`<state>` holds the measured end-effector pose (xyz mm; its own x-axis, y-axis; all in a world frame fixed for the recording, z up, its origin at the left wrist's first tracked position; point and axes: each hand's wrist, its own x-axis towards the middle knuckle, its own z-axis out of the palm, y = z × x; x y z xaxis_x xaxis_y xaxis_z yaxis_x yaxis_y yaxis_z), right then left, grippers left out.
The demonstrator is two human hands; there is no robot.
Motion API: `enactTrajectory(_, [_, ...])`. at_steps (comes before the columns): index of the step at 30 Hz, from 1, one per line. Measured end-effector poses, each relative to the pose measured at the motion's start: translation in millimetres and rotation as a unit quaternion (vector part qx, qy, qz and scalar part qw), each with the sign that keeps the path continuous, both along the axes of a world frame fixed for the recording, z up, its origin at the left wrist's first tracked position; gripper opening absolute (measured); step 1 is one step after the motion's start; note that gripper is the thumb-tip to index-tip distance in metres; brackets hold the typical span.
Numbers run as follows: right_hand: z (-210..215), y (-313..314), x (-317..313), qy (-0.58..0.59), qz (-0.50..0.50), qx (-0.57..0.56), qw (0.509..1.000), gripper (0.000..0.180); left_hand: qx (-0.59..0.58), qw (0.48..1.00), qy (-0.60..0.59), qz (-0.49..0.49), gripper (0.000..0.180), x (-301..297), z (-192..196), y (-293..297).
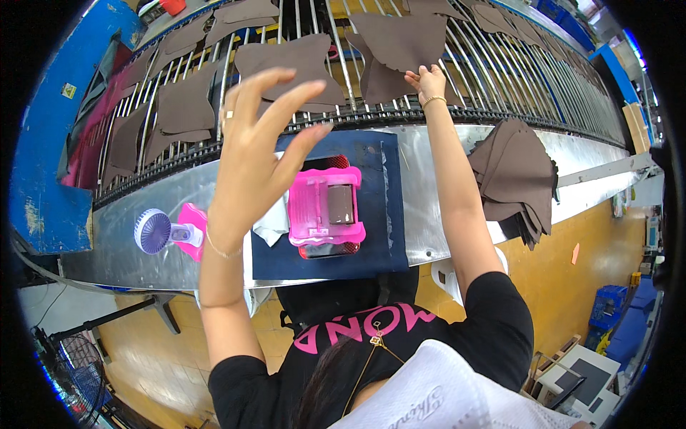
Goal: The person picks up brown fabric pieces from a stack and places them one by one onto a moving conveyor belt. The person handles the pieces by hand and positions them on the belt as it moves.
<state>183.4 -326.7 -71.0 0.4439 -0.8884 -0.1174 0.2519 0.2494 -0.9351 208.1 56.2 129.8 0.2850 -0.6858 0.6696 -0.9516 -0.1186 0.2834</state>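
Note:
My left hand [261, 143] is raised over the near side of the conveyor, fingers spread and bent, with nothing in it. Further right, my right hand [431, 84] reaches to the conveyor and pinches the near edge of a brown cut sheet piece [400, 39]. Under that piece lies another brown one. In front of me a pink plastic holder [307, 207] with a dark brown roll [341, 204] stands on a dark blue mat [386, 250]. A crumpled white cloth [273, 223] lies beside the holder.
Metal conveyor rods [351, 79] carry several brown pieces. A fanned stack of brown pieces [511, 171] hangs over the metal table's [114, 243] right edge. At left stand a small purple fan [153, 231] on a pink base and a blue machine housing [50, 157].

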Motion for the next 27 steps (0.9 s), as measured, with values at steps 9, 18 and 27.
enactTrajectory(9, [-22,-29,7,0.050,-0.117,0.009,0.992,0.042,0.002,0.983,0.178,0.039,0.034,-4,-40,38])
enactTrajectory(18, [106,65,-203,0.160,-0.147,-0.272,0.938,0.018,-0.014,0.982,0.185,0.044,0.026,-5,-55,40])
enactTrajectory(27, [56,14,-419,0.741,-0.157,-0.263,0.597,0.055,-0.007,0.979,0.203,0.007,0.024,-10,-70,32])
